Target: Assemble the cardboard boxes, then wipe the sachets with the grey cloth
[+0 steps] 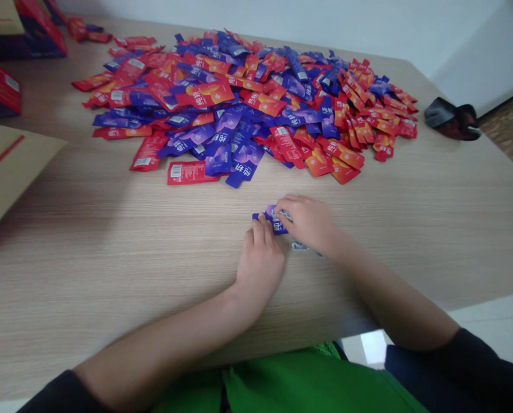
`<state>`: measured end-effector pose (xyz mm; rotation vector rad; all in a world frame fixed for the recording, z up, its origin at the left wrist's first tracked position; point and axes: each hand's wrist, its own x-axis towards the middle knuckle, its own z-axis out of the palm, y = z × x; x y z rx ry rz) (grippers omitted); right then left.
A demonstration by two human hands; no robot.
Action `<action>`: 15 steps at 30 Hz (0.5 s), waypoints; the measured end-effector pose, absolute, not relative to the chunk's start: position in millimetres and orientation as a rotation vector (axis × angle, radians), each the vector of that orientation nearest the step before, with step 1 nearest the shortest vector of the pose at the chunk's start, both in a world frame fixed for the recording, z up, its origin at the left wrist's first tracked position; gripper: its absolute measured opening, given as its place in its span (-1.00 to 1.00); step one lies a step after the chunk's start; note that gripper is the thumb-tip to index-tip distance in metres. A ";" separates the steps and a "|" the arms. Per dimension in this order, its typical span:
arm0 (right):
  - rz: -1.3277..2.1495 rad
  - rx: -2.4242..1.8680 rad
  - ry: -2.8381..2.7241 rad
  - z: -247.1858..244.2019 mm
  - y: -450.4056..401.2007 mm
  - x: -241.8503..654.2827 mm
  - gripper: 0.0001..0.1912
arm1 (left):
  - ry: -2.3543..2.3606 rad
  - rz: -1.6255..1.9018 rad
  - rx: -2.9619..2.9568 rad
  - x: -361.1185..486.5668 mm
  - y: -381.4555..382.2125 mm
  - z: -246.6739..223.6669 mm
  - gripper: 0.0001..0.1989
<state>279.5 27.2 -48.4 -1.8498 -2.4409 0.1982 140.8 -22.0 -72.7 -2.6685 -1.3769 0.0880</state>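
Note:
A purple packet (277, 225) with white lettering lies on the table in front of me, between my hands. My left hand (260, 258) presses its fingertips onto the packet's left end, holding it against the tabletop. Over the right end, my right hand (310, 223) is closed in a pinch. A small grey-and-white piece (286, 215) shows at those fingertips, partly hidden by them. Under my right wrist lies another grey-and-white piece (300, 246), partly covered; what it is I cannot tell.
A wide heap of red and purple packets (239, 109) spreads across the back of the wooden table (110, 252). Red-and-purple boxes (0, 89) and a tan cardboard flap (15, 166) stand at the left. A dark, crumpled-looking object (452, 120) lies near the right edge.

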 end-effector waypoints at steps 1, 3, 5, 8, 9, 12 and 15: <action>0.214 -1.857 -2.429 -48.1 27.2 281.7 -0.78 | -1.378 0.095 -2.671 141.3 -22.1 -72.2 -0.51; 0.236 -1.880 -2.407 -47.1 26.7 284.8 -0.79 | -1.386 0.102 -2.676 141.6 -22.0 -71.4 -0.51; 0.241 -1.907 -2.392 -45.7 26.1 286.5 -0.80 | -1.391 0.103 -2.673 141.4 -21.9 -70.7 -0.51; 0.267 -1.948 -2.362 -43.0 25.9 289.9 -0.82 | -1.395 0.092 -2.667 140.6 -21.6 -70.4 -0.53; 0.288 -1.964 -2.350 -42.0 26.2 291.8 -0.83 | -1.398 0.086 -2.672 140.3 -21.4 -70.4 -0.53; 0.346 -2.014 -2.307 -39.6 26.9 299.1 -0.85 | -1.414 0.072 -2.703 139.6 -20.8 -70.2 -0.53; 0.365 -2.048 -2.257 -38.8 26.4 305.8 -0.84 | -1.419 0.069 -2.731 139.0 -20.5 -69.9 -0.52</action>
